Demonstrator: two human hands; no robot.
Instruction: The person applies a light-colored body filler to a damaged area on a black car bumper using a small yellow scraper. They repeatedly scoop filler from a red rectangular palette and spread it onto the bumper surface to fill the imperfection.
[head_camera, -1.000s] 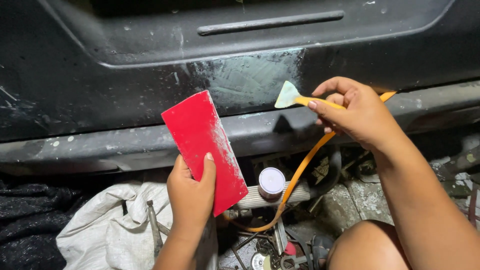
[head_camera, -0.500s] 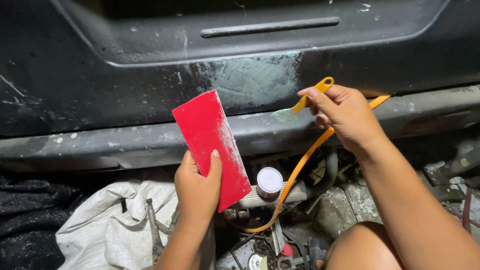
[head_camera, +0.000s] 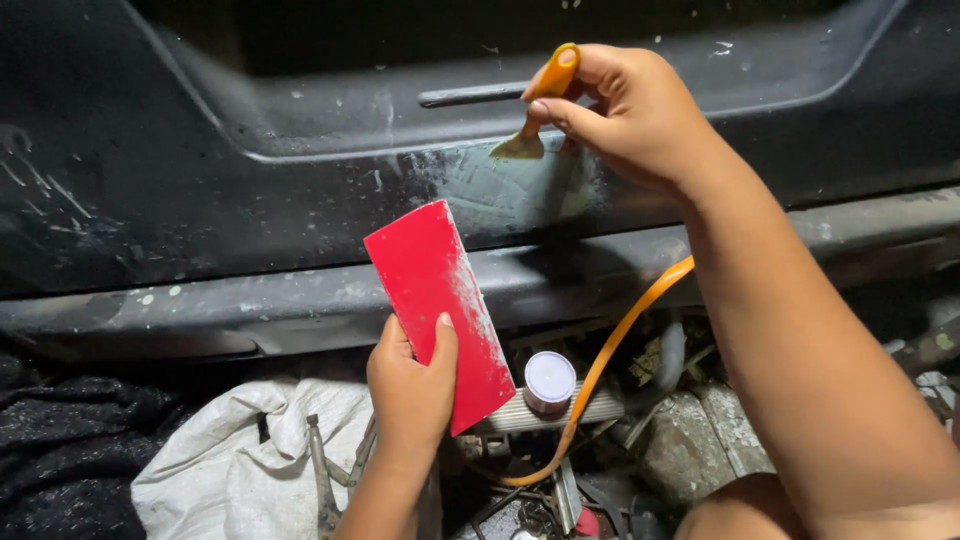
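Right hand (head_camera: 640, 115), far and right of centre, fingers pinched round the orange handle of a small putty knife (head_camera: 535, 110), blade tip down and touching the dark car panel (head_camera: 200, 180) at the top edge of a pale, smeared filler patch (head_camera: 510, 195). Grip looks high on the handle and light; likely to let the blade twist or skate, gouging the soft patch or scratching the paint just beside it. Blade seems tilted on one corner, so a ridge or streak could be left there.

Left hand (head_camera: 410, 385), nearer and left of centre, closed on the lower end of a red spreader card (head_camera: 440, 305), thumb across its face, card upright and apart from the panel. Whitish residue along the card's right edge; could smear the panel on contact or drop onto what lies below.

Below the card: a small jar with a pale lid (head_camera: 549, 382), an orange hose (head_camera: 610, 350) looping near the right forearm and easily snagged, a white sack (head_camera: 230, 450) to the near left, pliers (head_camera: 322, 470) lying on it.
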